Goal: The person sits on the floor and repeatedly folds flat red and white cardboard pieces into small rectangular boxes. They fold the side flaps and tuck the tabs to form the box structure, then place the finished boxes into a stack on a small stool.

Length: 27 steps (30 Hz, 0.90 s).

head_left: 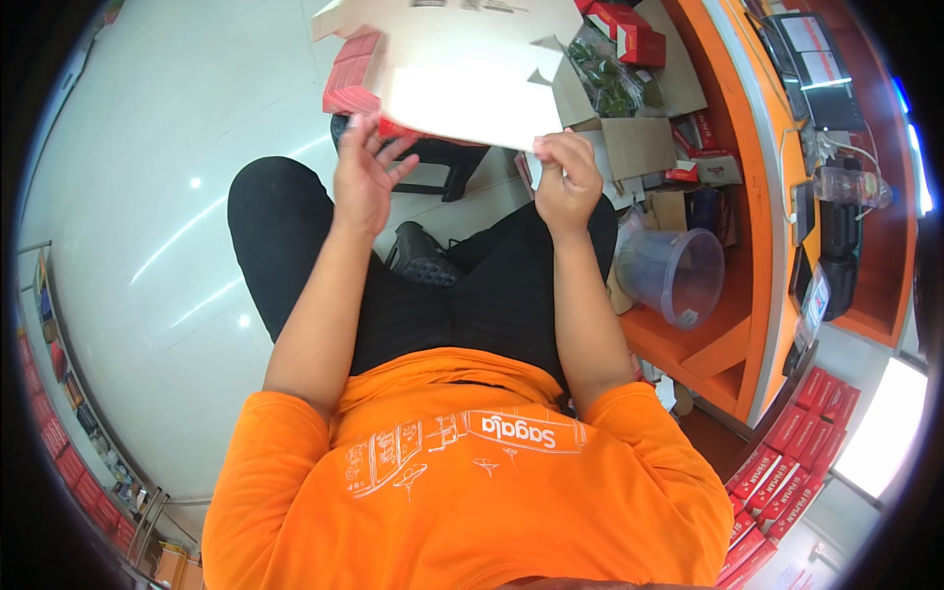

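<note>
A white flat carton blank with notched edges and a red underside is held up over my knees. My right hand is closed on its near right corner, thumb against the edge. My left hand is at the near left corner with its fingers spread and the palm turned up. Its fingertips are close to the blank's edge; I cannot tell if they touch it. Behind the blank, a stack of red flat cartons rests on a black stool.
To the right, an orange shelf unit stands beside an open brown box and small red boxes. A clear plastic bucket sits on its lower shelf. Red boxes are stacked at the lower right. Pale tiled floor lies to the left.
</note>
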{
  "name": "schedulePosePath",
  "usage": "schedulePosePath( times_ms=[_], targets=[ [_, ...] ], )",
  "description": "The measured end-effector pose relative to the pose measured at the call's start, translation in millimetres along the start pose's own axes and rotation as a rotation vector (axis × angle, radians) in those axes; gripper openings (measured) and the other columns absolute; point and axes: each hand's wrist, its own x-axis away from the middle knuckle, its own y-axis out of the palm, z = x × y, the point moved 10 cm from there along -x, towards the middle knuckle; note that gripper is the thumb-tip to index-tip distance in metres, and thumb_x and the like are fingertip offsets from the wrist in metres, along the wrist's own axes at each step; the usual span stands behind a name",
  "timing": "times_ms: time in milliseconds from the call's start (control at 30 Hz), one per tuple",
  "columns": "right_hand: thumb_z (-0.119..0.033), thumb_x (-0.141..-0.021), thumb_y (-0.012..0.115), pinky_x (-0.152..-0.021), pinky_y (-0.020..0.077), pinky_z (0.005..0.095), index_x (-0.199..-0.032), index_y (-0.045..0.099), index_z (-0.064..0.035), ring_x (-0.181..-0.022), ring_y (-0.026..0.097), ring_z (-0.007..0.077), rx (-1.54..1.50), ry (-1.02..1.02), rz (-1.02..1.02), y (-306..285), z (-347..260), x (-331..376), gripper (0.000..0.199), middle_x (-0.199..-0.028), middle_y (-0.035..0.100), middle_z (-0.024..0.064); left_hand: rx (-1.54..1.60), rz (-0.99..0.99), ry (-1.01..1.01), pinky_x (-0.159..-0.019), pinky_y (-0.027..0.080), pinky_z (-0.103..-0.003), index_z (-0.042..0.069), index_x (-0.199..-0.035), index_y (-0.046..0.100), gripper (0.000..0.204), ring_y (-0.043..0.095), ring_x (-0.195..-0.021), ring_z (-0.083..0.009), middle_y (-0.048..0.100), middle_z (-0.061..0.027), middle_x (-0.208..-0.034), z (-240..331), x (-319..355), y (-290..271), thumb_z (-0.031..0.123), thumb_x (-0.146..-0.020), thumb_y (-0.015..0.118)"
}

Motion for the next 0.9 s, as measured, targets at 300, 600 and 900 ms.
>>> schedulePosePath(
  times_ms=[300,600,900],
  targets=[
    [-0.030,-0.093,0.074,-0.113,0.0356,0.0461,-0.130,0.064,-0.0129,-0.140,0.041,0.0356,-0.146,0.100,-0.193,2,1,30,0.042,-0.155,0.044,0.0141,-0.055,-0.065,0.089,-0.104,0.048,-0.034,0.006,-0.156,0.038,0.063,0.056,-0.129,-0.0183,0.054,-0.0103,-0.146,31,1,15,0.015,-0.099,0.062],
    [-0.030,-0.102,0.066,-0.099,0.0502,0.0358,-0.146,0.045,0.0055,-0.126,0.059,0.0218,-0.826,1.222,-0.252,33,90,101,0.060,-0.142,0.058,0.0159,-0.354,-0.133,0.182,-0.113,0.036,-0.028,0.002,-0.157,0.039,0.063,0.049,-0.136,-0.0152,0.048,-0.0105,-0.156,21,-3,16,0.013,-0.099,0.062],
    [-0.015,-0.085,0.076,-0.069,0.0560,0.0341,-0.096,0.073,0.0033,-0.071,0.074,0.0202,0.407,0.829,-0.238,-2,64,69,0.022,-0.077,0.074,0.0146,-0.819,-0.260,0.323,-0.107,0.041,-0.029,0.003,-0.156,0.041,0.070,0.058,-0.123,-0.0155,0.064,-0.0156,-0.136,-3,32,52,0.021,-0.096,0.071]
  ],
)
